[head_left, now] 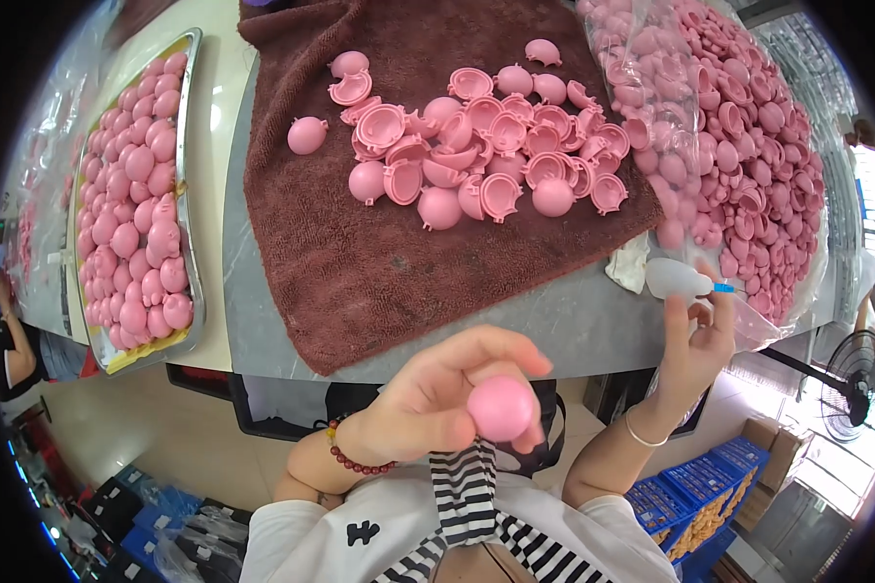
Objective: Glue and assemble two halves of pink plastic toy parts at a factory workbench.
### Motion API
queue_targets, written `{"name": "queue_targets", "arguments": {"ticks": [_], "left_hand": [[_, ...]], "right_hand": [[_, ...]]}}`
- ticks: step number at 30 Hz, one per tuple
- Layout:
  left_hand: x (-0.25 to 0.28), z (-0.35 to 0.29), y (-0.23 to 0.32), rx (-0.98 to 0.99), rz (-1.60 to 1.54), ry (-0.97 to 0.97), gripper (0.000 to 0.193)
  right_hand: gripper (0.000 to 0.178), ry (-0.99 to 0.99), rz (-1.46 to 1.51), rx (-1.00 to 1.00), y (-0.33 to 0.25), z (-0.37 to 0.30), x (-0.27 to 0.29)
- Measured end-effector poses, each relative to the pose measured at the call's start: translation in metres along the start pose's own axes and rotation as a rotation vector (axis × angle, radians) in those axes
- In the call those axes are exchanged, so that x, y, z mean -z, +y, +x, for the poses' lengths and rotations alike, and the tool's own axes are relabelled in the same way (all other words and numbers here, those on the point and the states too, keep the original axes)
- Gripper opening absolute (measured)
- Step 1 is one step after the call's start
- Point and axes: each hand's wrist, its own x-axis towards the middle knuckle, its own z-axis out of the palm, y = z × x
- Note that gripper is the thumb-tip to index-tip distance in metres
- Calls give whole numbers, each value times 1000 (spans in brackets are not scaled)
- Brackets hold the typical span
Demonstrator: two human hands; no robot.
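Observation:
My left hand (437, 398) is closed around a smooth pink ball (501, 408), held in front of my chest with the fingertips and thumb around it. At the right, by the table edge, my right hand (698, 340) has its fingers on a small white squeeze bottle (673, 279) with a blue needle tip (722, 288). That bottle lies sideways in the fingers, its tip pointing right. Beyond my hands, loose pink half shells (501, 194) and some closed balls (307, 136) are spread over a brown towel (360, 282).
To the left stands a metal tray (196, 194) filled with pink balls. A clear plastic bag (651, 126) and a big heap of pink shells (749, 155) take up the right. A crumpled white cloth (628, 264) lies near the bottle. Blue crates (695, 486) and a fan (851, 384) stand beyond the table edge.

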Motion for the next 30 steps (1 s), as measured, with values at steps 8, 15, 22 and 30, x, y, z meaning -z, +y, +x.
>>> {"name": "queue_targets", "arguments": {"ticks": [8, 15, 22, 30], "left_hand": [[16, -1, -5, -170, 45, -199, 49], [14, 1, 1, -122, -111, -143, 47], [5, 0, -1, -376, 397, 57, 46], [0, 15, -5, -673, 1249, 281, 39]], "right_hand": [[36, 63, 346, 87, -18, -5, -3], [41, -283, 185, 7, -31, -7, -16], [37, -203, 209, 125, -25, -26, -13], [47, -167, 768, -49, -57, -39, -28]]}}
